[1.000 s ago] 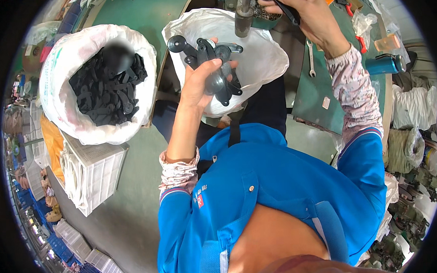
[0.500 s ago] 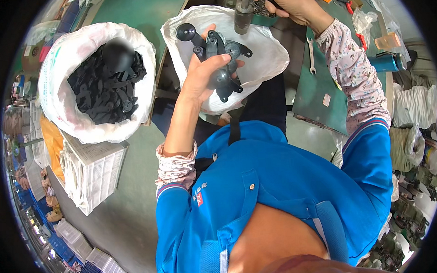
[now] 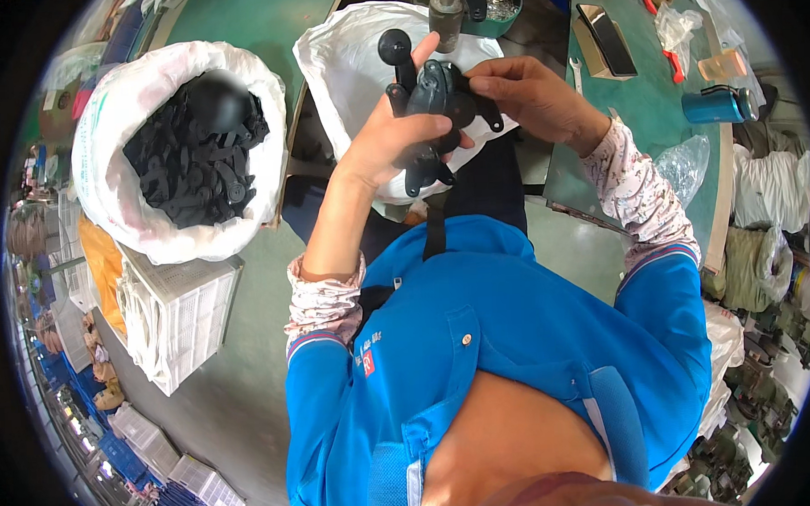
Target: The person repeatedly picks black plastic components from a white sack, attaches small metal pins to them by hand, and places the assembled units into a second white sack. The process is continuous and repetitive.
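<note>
My left hand (image 3: 390,139) is closed round several black plastic parts (image 3: 431,91) with lever-like arms and round discs. A black round knob (image 3: 395,47) sticks up above its fingers. My right hand (image 3: 535,97) is at the right side of the bunch, thumb and forefinger pinched together against a part's edge. Whatever lies between those fingertips is too small or hidden to name. Both hands are over an open white sack (image 3: 341,72) in front of me. Just beyond them stands a grey upright machine cylinder (image 3: 447,24) with a dark handle-like piece (image 3: 474,1) beside it.
Left stands a white sack (image 3: 94,166) full of black plastic parts (image 3: 192,171), near a white plastic crate (image 3: 197,305). A green tub (image 3: 514,13) of small metal pieces sits past the cylinder. On the right-hand table are a phone-like slab (image 3: 605,39), a wrench (image 3: 577,73) and a blue flask (image 3: 717,106).
My right hand has come down from beside the machine cylinder to the black parts, fingers pinched there. My left hand has shifted slightly right with the parts. The phone-like slab has come into sight.
</note>
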Available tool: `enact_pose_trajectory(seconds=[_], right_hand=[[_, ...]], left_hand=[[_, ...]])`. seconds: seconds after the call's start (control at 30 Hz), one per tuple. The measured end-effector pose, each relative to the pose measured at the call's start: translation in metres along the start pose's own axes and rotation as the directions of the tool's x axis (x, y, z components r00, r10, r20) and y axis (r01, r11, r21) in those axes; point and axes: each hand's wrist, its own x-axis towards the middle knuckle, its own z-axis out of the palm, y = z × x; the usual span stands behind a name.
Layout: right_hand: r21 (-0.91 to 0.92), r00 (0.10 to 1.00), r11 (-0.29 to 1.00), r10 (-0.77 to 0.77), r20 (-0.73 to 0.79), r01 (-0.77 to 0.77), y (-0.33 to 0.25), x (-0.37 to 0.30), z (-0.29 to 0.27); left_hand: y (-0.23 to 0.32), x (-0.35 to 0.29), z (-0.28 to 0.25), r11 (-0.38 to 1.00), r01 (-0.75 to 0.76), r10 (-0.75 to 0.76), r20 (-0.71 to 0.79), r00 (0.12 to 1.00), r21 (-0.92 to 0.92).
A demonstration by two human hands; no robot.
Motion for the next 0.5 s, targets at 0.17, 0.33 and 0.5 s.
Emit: enact_pose_trajectory(seconds=[0.17,0.33,0.5], right_hand=[[0.08,0.974,0.972,-0.218,-0.066,0.223,-0.01,-0.002,-0.019],[0.158,0.935,0.949,-0.301,0.189,0.274,-0.028,0.012,-0.012],[0.292,0.836,0.916,-0.378,0.398,0.275,-0.016,0.031,0.001]], left_hand=[[0.001,-0.005,-0.002,0.988,0.078,-0.074,0.033,0.997,-0.137],[-0.009,-0.014,0.012,0.859,0.216,-0.061,0.326,0.943,-0.465],[-0.021,-0.011,0.038,0.728,0.316,0.018,0.478,0.878,-0.608]])
